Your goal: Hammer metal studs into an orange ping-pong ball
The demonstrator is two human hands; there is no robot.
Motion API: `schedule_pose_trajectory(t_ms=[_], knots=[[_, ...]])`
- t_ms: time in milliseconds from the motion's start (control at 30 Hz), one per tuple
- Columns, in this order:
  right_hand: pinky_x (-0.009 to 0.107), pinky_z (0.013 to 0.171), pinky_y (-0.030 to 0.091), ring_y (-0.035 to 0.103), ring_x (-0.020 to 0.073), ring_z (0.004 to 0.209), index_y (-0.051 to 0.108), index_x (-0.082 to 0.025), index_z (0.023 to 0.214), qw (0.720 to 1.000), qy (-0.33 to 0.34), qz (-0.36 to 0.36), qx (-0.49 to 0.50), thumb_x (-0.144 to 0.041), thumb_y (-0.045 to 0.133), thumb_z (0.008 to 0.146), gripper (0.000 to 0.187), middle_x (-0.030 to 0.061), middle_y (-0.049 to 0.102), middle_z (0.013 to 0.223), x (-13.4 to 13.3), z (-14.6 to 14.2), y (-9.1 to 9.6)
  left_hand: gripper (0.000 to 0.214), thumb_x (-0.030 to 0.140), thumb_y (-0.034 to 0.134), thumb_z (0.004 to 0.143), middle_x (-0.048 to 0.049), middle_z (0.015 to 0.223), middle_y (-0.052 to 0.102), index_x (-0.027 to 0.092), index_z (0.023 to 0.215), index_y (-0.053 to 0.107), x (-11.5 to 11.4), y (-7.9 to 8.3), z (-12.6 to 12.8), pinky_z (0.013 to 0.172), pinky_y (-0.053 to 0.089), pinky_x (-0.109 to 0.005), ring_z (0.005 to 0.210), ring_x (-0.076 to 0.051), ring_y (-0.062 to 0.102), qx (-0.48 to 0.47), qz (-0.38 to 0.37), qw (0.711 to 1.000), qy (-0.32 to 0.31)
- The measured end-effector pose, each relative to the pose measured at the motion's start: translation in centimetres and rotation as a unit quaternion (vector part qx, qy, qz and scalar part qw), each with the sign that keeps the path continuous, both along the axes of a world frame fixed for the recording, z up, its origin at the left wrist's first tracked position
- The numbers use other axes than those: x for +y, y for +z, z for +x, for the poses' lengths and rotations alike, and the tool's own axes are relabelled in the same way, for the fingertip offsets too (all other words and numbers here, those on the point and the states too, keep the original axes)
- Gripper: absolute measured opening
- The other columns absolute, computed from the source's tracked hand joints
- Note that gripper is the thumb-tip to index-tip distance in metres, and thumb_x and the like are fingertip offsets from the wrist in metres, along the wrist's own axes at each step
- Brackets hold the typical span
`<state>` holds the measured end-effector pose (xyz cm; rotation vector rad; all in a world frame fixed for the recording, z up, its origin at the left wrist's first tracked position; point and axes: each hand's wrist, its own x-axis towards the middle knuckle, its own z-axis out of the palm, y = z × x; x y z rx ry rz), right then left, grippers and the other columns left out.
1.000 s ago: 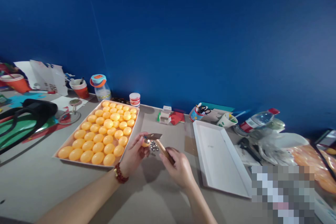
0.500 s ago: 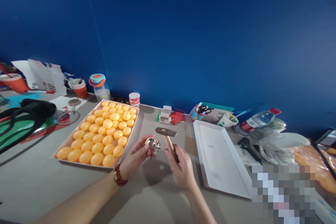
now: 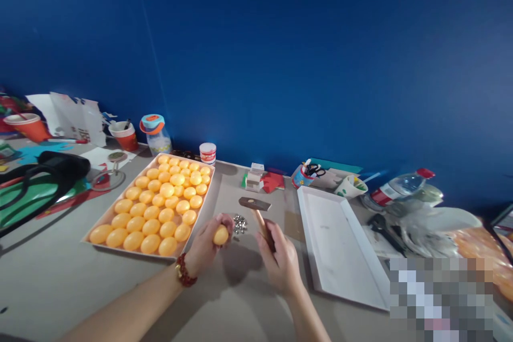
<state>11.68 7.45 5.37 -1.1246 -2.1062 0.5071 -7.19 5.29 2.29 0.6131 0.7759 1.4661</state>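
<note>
My left hand (image 3: 210,238) is closed around an orange ping-pong ball (image 3: 220,234), whose side shows between thumb and fingers. Just right of it on the grey table lies a small heap of shiny silver metal pieces (image 3: 240,224), too small to name exactly. My right hand (image 3: 279,256) grips a hammer (image 3: 256,204) by its wooden handle. The dark head points away from me and sits beyond the heap, apart from the ball. To the left, a shallow tray (image 3: 132,250) holds rows of similar orange balls.
At right lies an empty white box lid (image 3: 340,251). Behind are a small white box (image 3: 254,180), red paper (image 3: 273,181), a pen cup (image 3: 302,175) and a white-lidded tub (image 3: 208,153). A plastic bottle (image 3: 401,188) leans at far right; a black-handled green item (image 3: 36,192) lies left.
My left hand has turned the ball, so its plain orange side shows where shiny silver showed before. It has shifted slightly left, uncovering the metal pieces. The hammer stays nearly where it was.
</note>
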Motion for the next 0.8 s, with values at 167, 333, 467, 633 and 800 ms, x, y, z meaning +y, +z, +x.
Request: schedule_pose_trajectory(t_ms=[167, 333, 467, 633, 800], knots=[[0.023, 0.057, 0.04, 0.059, 0.0157, 0.059, 0.052, -0.02, 0.109, 1.0, 0.006, -0.007, -0.012, -0.029, 0.045, 0.093, 0.02, 0.0017, 0.063, 0.073, -0.1, -0.1, 0.1, 0.022, 0.037, 0.062, 0.081, 0.0019, 0.067, 0.057, 0.02, 0.078, 0.049, 0.1, -0.1, 0.0, 0.036, 0.018, -0.018, 0.039, -0.006, 0.041, 0.049, -0.037, 0.998, -0.028], [0.023, 0.057, 0.041, 0.06, 0.0158, 0.06, 0.053, -0.02, 0.109, 1.0, 0.007, -0.012, -0.012, -0.03, 0.045, 0.093, 0.021, 0.0027, 0.066, 0.076, -0.1, -0.3, 0.3, 0.02, 0.03, 0.071, 0.075, 0.0024, 0.057, 0.053, 0.018, 0.068, 0.056, -0.1, -0.3, 0.1, 0.048, 0.031, -0.02, 0.05, -0.01, 0.043, 0.264, 0.038, 0.962, 0.056], [0.023, 0.059, 0.042, 0.061, 0.0157, 0.063, 0.053, -0.019, 0.11, 1.0, 0.003, -0.012, -0.009, -0.03, 0.044, 0.093, 0.022, 0.003, 0.066, 0.078, -0.1, -0.3, 0.2, 0.013, 0.025, 0.071, 0.075, -0.0016, 0.066, 0.058, 0.017, 0.068, 0.063, -0.9, 0.7, -0.1, 0.059, 0.035, -0.024, 0.061, -0.014, 0.048, 0.392, 0.119, 0.908, 0.086], [0.021, 0.056, 0.04, 0.058, 0.0138, 0.059, 0.053, -0.019, 0.105, 1.0, -0.018, -0.012, 0.011, -0.031, 0.046, 0.092, 0.019, 0.0012, 0.063, 0.074, 0.2, -0.2, -0.2, 0.025, 0.031, 0.046, 0.091, -0.0073, 0.09, 0.064, 0.016, 0.097, 0.065, -1.5, 2.7, -0.3, 0.072, 0.043, -0.029, 0.08, -0.02, 0.056, 0.373, 0.172, 0.912, -0.01], [0.021, 0.057, 0.039, 0.056, 0.0137, 0.06, 0.053, -0.019, 0.102, 0.999, -0.04, -0.012, 0.02, -0.032, 0.046, 0.093, 0.018, 0.0004, 0.061, 0.071, 0.5, -0.1, -0.2, 0.018, 0.035, 0.058, 0.086, -0.0029, 0.084, 0.06, 0.018, 0.093, 0.061, -0.8, 2.8, -0.1, 0.064, 0.044, -0.024, 0.072, -0.015, 0.054, 0.409, 0.122, 0.904, 0.04]])
